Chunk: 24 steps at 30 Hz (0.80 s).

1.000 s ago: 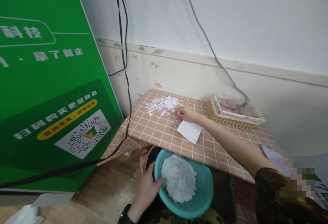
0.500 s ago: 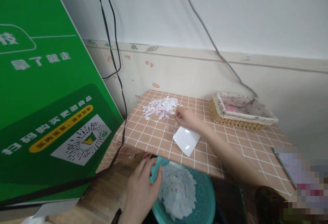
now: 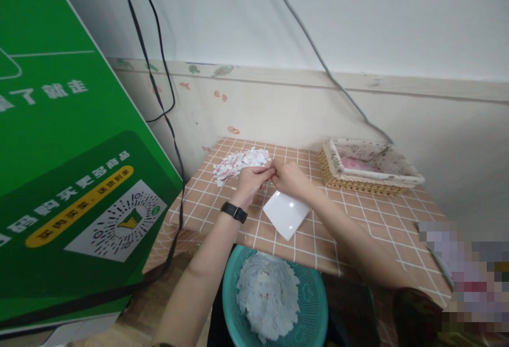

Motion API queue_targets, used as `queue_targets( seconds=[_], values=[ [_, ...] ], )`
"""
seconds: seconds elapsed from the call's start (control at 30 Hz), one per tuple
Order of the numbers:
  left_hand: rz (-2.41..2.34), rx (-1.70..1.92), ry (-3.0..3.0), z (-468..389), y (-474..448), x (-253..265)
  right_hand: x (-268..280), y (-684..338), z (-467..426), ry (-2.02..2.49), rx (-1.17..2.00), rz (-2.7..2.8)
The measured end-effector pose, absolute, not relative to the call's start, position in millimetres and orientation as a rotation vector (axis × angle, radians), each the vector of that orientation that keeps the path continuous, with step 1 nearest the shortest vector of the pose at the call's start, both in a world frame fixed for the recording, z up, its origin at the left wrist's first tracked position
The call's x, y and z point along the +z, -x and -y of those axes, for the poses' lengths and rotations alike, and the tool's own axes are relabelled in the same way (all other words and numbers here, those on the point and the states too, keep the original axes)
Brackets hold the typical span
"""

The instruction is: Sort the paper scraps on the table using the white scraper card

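Paper scraps [image 3: 231, 166] at far left look light, thin and easily scattered; I'd pinch their edges. They lie just beyond and left of the left hand [image 3: 250, 181], whose fingertips meet the right hand [image 3: 289, 176]; I can't tell whether either grips anything.

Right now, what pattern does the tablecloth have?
White grid lines on light brown; the tablecloth shows best in the head view.
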<state>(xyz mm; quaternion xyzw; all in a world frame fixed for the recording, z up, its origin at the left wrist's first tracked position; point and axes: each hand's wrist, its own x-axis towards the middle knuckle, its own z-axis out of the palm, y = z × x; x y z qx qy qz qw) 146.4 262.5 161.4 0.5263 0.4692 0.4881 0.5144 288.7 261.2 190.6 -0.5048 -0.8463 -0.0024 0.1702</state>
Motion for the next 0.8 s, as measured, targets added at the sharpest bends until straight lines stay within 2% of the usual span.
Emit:
queue_targets(
  seconds=[0.4,0.63,0.8],
  values=[
    [-1.127,1.002,-1.336,-266,-143,176,198,-298,-262,1.338,0.090,2.354],
    [-1.141,0.981,-1.316,-271,-136,176,197,-300,-264,1.232,0.340,2.314],
    [-1.173,1.005,-1.344,-268,-137,176,196,-302,-266,1.215,0.246,2.357]
  ],
)
